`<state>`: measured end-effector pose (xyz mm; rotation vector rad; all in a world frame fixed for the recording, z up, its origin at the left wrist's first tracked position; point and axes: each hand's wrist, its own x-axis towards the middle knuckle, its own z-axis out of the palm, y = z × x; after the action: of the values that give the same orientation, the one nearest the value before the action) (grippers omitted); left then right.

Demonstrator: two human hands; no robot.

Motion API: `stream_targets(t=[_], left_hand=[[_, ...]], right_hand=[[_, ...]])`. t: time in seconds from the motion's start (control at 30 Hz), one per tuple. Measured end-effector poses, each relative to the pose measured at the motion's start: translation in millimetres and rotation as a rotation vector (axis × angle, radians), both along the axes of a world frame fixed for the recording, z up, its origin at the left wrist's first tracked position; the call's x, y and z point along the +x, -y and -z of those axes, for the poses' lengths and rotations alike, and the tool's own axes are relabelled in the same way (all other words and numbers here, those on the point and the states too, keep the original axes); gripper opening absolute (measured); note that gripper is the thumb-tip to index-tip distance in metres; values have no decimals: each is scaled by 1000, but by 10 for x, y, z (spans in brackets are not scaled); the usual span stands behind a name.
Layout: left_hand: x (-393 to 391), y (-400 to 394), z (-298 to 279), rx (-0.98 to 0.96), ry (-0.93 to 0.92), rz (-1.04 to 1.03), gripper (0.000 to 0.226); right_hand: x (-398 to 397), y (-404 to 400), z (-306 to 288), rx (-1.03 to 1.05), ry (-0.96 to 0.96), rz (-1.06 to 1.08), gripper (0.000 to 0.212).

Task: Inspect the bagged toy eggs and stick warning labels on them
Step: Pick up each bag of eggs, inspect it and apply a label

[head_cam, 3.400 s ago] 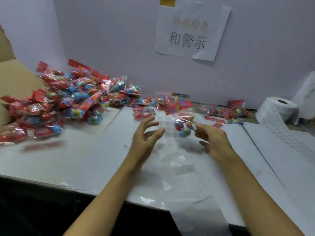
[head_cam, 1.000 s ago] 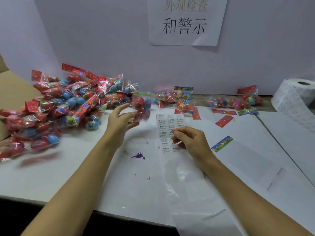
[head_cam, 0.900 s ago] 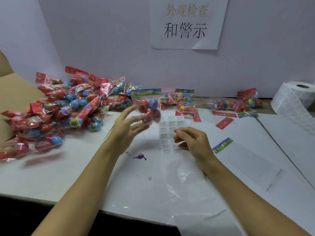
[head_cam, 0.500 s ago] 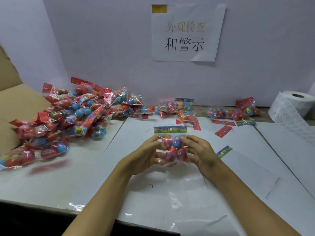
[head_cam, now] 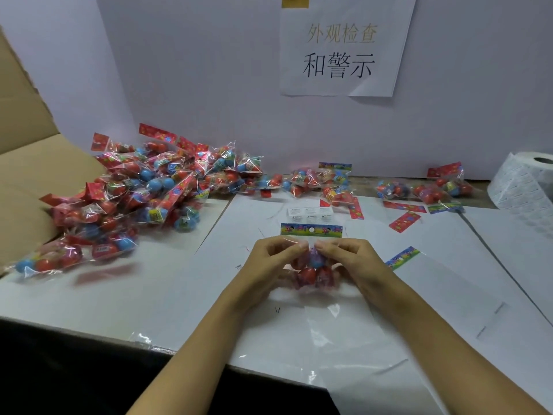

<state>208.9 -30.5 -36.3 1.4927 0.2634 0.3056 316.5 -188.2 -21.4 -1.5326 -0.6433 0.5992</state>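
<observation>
White paper covers the table [head_cam: 104,292], and at 12 o'clock a purple wall [head_cam: 209,70] carries a paper sign [head_cam: 344,49] with printed characters. At 9 o'clock an open cardboard box [head_cam: 27,163] stands, and a big heap of bagged eggs [head_cam: 143,199] spills from it to the table. At 3 o'clock, at the edge, sits a roll of labels [head_cam: 523,181]. A few more bags [head_cam: 425,190] lie at 1 o'clock near the wall.

Near the centre the person holds one bag of toy eggs [head_cam: 311,268] a little above the paper. The left hand [head_cam: 269,262] pinches its upper left part, fingers curled on the film. The right hand [head_cam: 350,259] grasps the upper right part in the same way. The bag's coloured header card [head_cam: 311,229] stands up just beyond the fingertips. Right behind it, at 12 o'clock, lies a small sheet of warning labels [head_cam: 311,214], flat on the paper.

I judge the step is inspection of this bag. To do it well, the hands should stretch the film gently, so the eggs and the seal are visible, and turn the bag to see both sides. Pulling too hard may tear the film. For the sticker, a smooth, flat part of the film is best, and the label sheet is close to reach.
</observation>
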Motion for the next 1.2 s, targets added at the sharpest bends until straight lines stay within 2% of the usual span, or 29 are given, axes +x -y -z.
stream_targets(t=[0.17, 0.27, 0.43, 0.6, 0.73, 0.83, 0.9, 1.03, 1.2], left_hand=[[-6, 6, -6, 39, 44, -17, 15], [16, 18, -12, 43, 59, -47, 19], [27, 24, 3, 63, 96, -40, 12], [31, 22, -16, 15, 37, 55, 37], [37, 21, -3, -5, 80, 45, 36], [49, -12, 0, -53, 120, -26, 40], [53, -43, -11, -87, 138, -95, 49], [54, -63, -11, -37, 160, -171, 48], [65, -57, -16, -14, 190, -236, 40]], right_hand=[[6, 13, 8, 20, 0, -14, 21], [22, -41, 23, 45, -39, 49, 12], [22, -77, 13, 101, -68, 101, 8], [63, -26, -1, 163, -113, 218, 29], [98, -21, 29, 139, -116, 151, 29], [125, -31, 68, 156, -134, 121, 62], [113, -40, 84, 162, -116, 108, 71], [75, -55, 91, 195, -16, 131, 57], [42, -97, 79, 245, -38, 142, 44]])
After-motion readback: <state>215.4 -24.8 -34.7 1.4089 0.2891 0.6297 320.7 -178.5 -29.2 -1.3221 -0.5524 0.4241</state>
